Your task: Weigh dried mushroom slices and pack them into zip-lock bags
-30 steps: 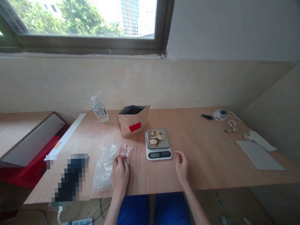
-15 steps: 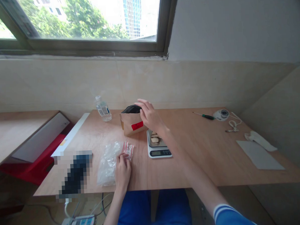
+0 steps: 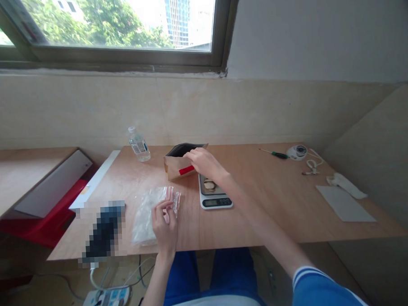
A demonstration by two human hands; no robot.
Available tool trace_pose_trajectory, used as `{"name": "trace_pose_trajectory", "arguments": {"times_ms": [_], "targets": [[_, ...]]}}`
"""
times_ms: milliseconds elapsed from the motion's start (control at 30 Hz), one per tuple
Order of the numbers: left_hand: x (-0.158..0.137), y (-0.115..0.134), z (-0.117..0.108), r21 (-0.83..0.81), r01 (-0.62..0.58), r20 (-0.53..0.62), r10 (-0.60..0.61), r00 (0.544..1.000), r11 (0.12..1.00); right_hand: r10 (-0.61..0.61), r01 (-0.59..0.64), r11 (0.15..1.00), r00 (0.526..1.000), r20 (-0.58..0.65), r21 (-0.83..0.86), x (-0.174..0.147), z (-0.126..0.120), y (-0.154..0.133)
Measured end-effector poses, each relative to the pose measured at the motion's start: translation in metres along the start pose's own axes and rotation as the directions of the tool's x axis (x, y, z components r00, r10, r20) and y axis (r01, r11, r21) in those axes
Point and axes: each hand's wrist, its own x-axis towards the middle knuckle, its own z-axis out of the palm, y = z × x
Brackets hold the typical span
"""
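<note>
Well left of the left hand, a dark shape is blurred out by coarse blocks, so I cannot tell how it would handle. Beyond that hand, towards the wall, stands a clear bottle (image 3: 140, 150), well apart from both grips. Just left of the left hand and partly under it lie clear plastic bags (image 3: 143, 224) with red zip lines; they look light, limp and slippery, best pinched singly at the zip edge, where the fingers are. The left hand (image 3: 165, 224) is half curled over that edge, touching it; whether anything is pinched, I cannot tell.

Ahead of the left hand, and directly under the right fingers, a brown paper pouch (image 3: 172, 169) stands upright with its mouth open. Its walls should be light and fairly stiff, though a hard squeeze would crease them; the rim is the natural hold. The right hand (image 3: 207, 164) bends over the front rim near its right side, fingers curled and close together; the tips are partly hidden, so a firm hold cannot be confirmed.

Just below the right wrist sits a white scale (image 3: 217, 207), probably rigid and steady, better lifted by its body than its plate. On it, partly behind the forearm, pale slices (image 3: 209, 185) look dry, light and perhaps brittle, suiting a gentle fingertip pinch by the edges
</note>
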Motion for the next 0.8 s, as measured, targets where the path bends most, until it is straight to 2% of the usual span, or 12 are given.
{"name": "trace_pose_trajectory", "arguments": {"times_ms": [100,200,233,300,400,433,500,633,700,800], "targets": [[0.027,0.036,-0.01,-0.037,-0.071,-0.114,0.067,0.991,0.997,-0.013,0.011,0.999,0.999,0.044,0.036,-0.025,0.002,-0.015],[0.053,0.054,-0.01,0.046,-0.064,-0.113,0.069,0.991,0.997,0.011,-0.015,0.998,0.998,0.065,0.069,-0.057,0.01,-0.033],[0.06,0.055,-0.009,0.083,-0.069,-0.075,0.076,0.994,0.994,0.019,-0.025,0.996,0.997,0.072,0.08,-0.067,0.014,-0.038],[0.069,0.052,-0.004,0.115,-0.102,0.078,0.093,0.993,0.988,0.039,-0.047,0.993,0.996,0.074,0.112,-0.082,0.019,-0.044],[0.076,0.043,0.0,0.062,-0.066,0.311,0.044,0.949,0.996,0.073,-0.079,0.982,0.997,0.037,0.172,-0.093,0.024,-0.045],[0.078,0.041,0.0,0.062,-0.041,0.34,0.018,0.94,0.997,0.075,-0.078,0.979,0.997,0.022,0.189,-0.095,0.024,-0.044],[0.083,0.039,0.001,0.111,-0.019,0.322,-0.017,0.947,0.994,0.073,-0.074,0.97,0.997,0.012,0.231,-0.097,0.024,-0.045],[0.087,0.037,0.004,0.214,-0.042,0.294,-0.024,0.956,0.976,0.11,-0.141,0.935,0.988,0.112,0.326,-0.097,0.022,-0.053],[0.083,0.035,0.004,0.178,-0.115,0.349,0.046,0.936,0.977,0.133,-0.17,0.93,0.982,0.131,0.327,-0.095,0.024,-0.057],[0.071,0.027,0.003,0.042,-0.201,0.411,0.167,0.896,0.979,0.15,-0.172,0.938,0.984,0.097,0.3,-0.09,0.028,-0.06]]}}
